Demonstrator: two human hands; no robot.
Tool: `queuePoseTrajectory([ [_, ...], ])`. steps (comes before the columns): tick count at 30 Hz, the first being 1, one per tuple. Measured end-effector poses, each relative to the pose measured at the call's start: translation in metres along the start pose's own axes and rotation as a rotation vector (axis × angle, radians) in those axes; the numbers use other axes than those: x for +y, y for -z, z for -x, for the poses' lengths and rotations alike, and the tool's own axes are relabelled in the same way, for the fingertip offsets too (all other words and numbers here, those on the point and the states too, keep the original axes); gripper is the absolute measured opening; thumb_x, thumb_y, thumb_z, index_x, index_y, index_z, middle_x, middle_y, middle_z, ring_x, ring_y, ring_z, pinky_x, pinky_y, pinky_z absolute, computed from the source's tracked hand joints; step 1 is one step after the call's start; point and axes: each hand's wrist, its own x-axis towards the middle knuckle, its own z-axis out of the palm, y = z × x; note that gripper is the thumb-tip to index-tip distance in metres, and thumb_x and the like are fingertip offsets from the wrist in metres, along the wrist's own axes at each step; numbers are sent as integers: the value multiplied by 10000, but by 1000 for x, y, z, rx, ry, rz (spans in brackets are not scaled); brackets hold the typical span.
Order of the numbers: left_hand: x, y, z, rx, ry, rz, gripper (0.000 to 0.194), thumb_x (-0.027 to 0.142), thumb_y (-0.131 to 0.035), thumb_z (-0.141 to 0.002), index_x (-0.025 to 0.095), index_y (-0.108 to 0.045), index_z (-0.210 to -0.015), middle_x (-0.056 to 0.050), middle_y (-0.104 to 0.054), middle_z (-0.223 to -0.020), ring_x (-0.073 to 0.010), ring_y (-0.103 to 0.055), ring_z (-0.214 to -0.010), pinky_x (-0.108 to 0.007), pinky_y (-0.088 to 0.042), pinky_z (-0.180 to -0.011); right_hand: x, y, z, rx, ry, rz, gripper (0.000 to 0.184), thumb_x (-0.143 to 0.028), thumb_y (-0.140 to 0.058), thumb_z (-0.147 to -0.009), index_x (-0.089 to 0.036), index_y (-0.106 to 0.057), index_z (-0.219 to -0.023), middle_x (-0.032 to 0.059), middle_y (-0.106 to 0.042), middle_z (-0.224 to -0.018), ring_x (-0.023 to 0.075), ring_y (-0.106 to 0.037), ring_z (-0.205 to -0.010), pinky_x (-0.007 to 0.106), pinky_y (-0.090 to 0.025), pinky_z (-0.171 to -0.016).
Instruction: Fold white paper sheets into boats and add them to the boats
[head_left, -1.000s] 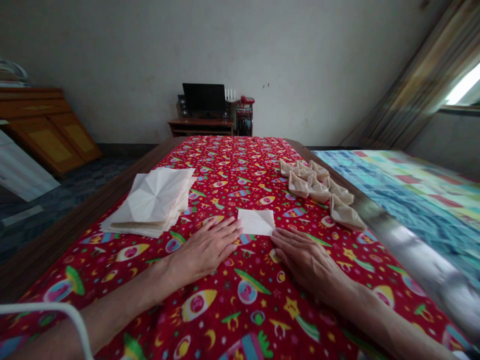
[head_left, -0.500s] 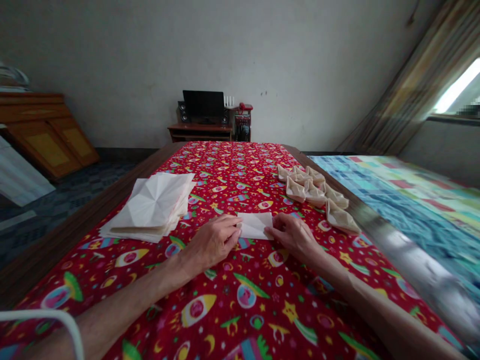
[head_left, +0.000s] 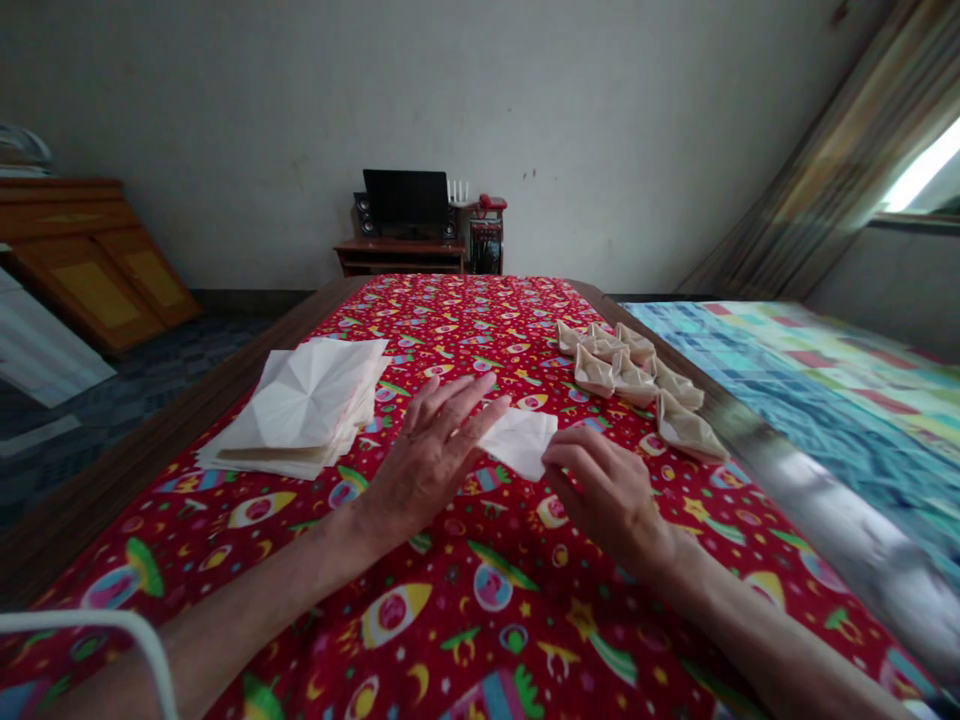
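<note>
A small folded white paper [head_left: 521, 441] lies tilted on the red patterned tablecloth [head_left: 480, 600] in front of me. My left hand [head_left: 431, 455] hovers at its left edge with fingers stretched out and apart, fingertips touching the paper. My right hand [head_left: 607, 495] sits at the paper's right corner with fingers curled, pinching that corner. A stack of creased white paper sheets [head_left: 304, 405] rests to the left of my left hand. Several folded beige paper boats [head_left: 637, 378] lie in a group beyond my right hand.
The table's wooden edge [head_left: 187, 420] runs along the left. A bed with a blue patchwork cover [head_left: 810, 390] adjoins on the right. At the far wall stands a low desk with a dark monitor [head_left: 407, 200]. A wooden cabinet [head_left: 97, 260] is at the left.
Both hands lay flat beside the paper, then closed in on it. Now my left hand has opened and lifted its fingers, and the paper has turned and risen at the right corner.
</note>
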Motion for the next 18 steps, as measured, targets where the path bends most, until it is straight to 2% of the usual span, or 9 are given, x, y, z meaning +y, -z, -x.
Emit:
queuePoseTrajectory([
  [2, 2, 1, 4, -53, -30, -9, 364, 140, -446, -904, 227, -473, -1256, -76, -489, -1330, -248, -400, -1245, -482, -252, -1106, -3, 0, 5, -107, 134, 63, 203, -167, -407, -923, -185, -575, -810, 35, -618, -802, 124, -508, -654, 247, -374, -576],
  [4, 4, -1, 9, -138, -65, 0, 201, 154, -458, -903, 200, -579, -1057, -60, -583, -1154, -232, -476, -1111, -442, -322, -1049, -5, -2, 10, -204, 203, 94, 251, -170, -375, -940, -177, -569, -782, 30, -606, -774, 126, -468, -620, 261, -335, -546],
  [7, 10, -4, 17, -303, -101, 28, 151, 173, -445, -918, 189, -596, -913, -36, -614, -968, -208, -518, -946, -392, -400, -912, -6, -4, 14, -314, 190, 78, 274, -177, -368, -948, -171, -552, -745, 26, -573, -734, 128, -440, -605, 266, -313, -535],
  [10, 16, -5, 22, -391, -90, 66, 158, 212, -444, -931, 195, -599, -959, -29, -616, -917, -192, -531, -882, -350, -425, -821, -5, -7, 15, -367, 149, 45, 255, -182, -394, -944, -168, -555, -748, 19, -551, -720, 122, -444, -606, 255, -315, -535],
  [14, 20, -7, 26, -364, -38, 154, 161, 244, -474, -927, 198, -615, -991, -27, -630, -926, -177, -551, -900, -291, -449, -787, 0, -12, 20, -378, 85, -46, 230, -202, -429, -941, -169, -619, -815, 32, -589, -783, 113, -521, -658, 226, -361, -562],
  [18, 20, -11, 30, -316, 54, 282, 165, 253, -488, -922, 197, -642, -901, -15, -641, -901, -154, -580, -858, -263, -460, -764, 7, -16, 26, -393, -109, -230, 209, -248, -483, -921, -188, -673, -857, 33, -624, -809, 101, -566, -655, 201, -396, -566],
])
